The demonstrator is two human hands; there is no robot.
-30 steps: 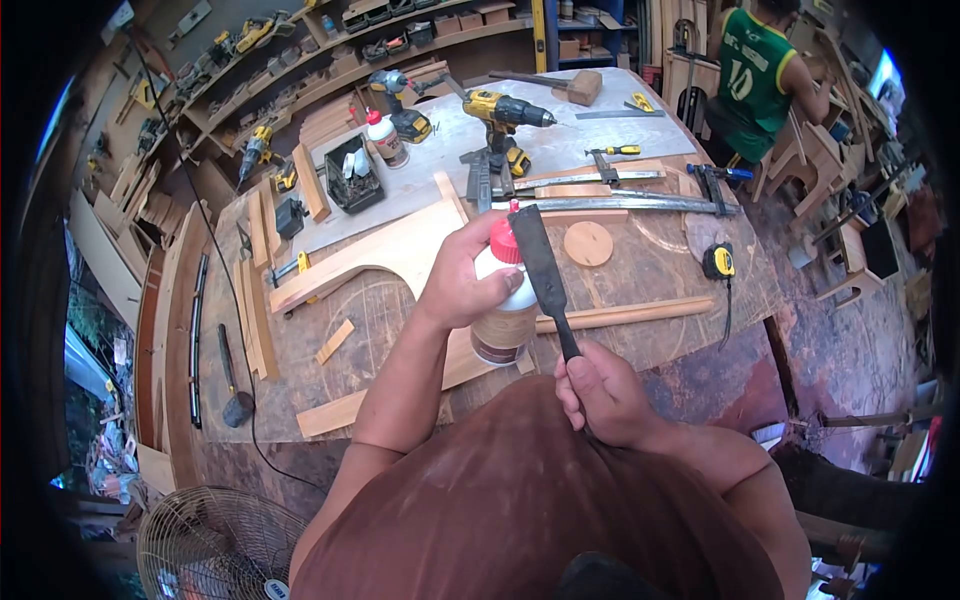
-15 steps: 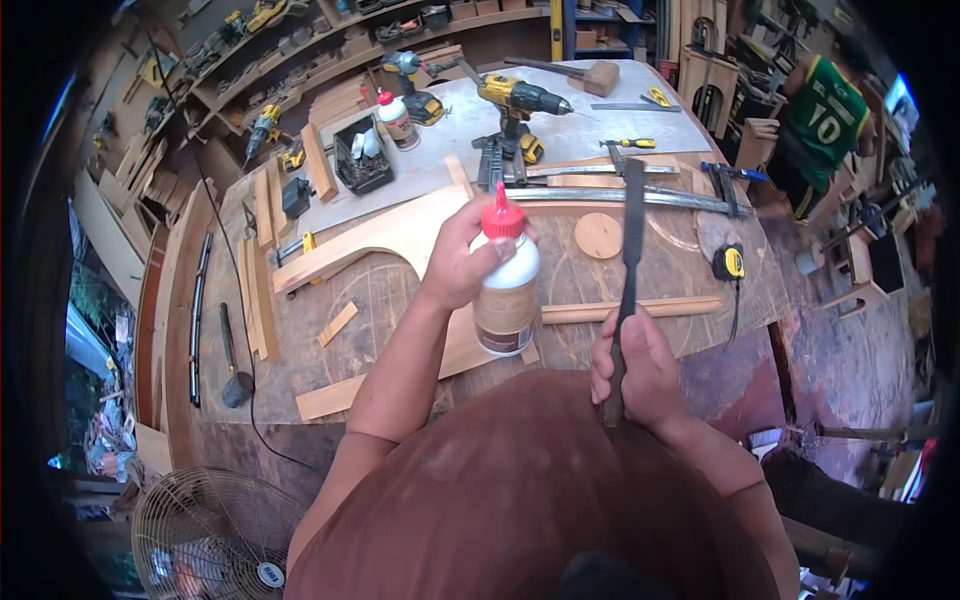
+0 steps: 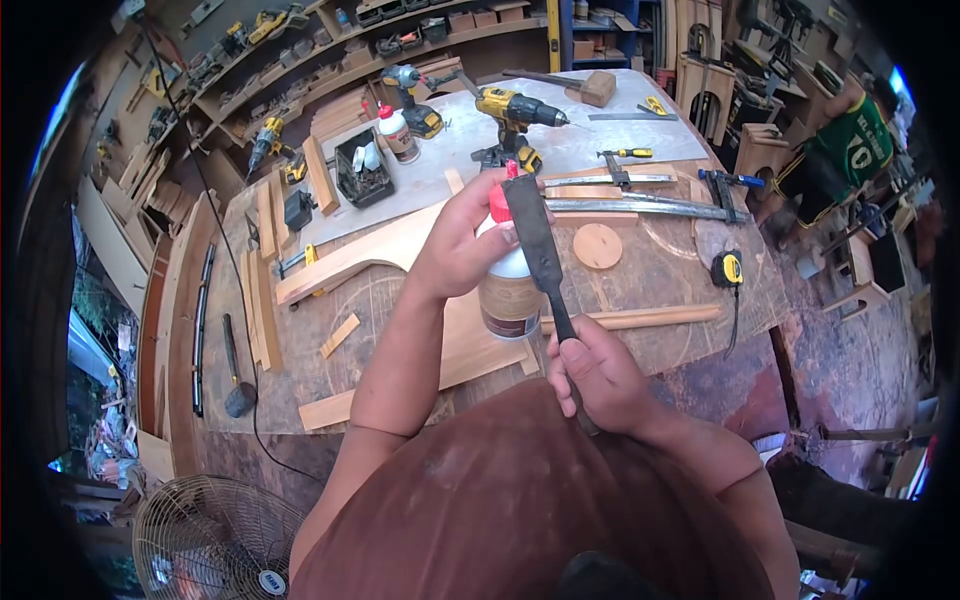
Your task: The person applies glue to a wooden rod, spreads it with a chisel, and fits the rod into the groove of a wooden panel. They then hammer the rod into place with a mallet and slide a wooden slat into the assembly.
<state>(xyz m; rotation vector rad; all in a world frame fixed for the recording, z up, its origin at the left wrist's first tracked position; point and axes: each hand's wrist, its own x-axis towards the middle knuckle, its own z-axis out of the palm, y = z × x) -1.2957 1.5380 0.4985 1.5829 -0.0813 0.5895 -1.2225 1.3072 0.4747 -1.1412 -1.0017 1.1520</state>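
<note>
My left hand (image 3: 462,243) is closed around the upper part of a white glue bottle (image 3: 508,300), which has a red cap (image 3: 499,203) and a brown label. In my right hand (image 3: 603,372) is a dark, flat-bladed chisel (image 3: 540,245), gripped by its handle with the blade pointing up and to the left. The blade crosses in front of the bottle, and its broad end is right at the red cap, hiding part of it. Under the bottle lie pale wood pieces (image 3: 440,365) on the workbench (image 3: 640,280).
A round wooden disc (image 3: 598,246), a tape measure (image 3: 728,268) and bar clamps (image 3: 640,207) lie to the right. Farther back stand a yellow drill (image 3: 515,108), a second glue bottle (image 3: 397,133) and a mallet (image 3: 598,89). A person in a green jersey (image 3: 855,140) is at right.
My right hand has swung the chisel leftward and tilted it, bringing its blade across the glue bottle to the cap. The bottle stays in my left hand. The person at right has shifted.
</note>
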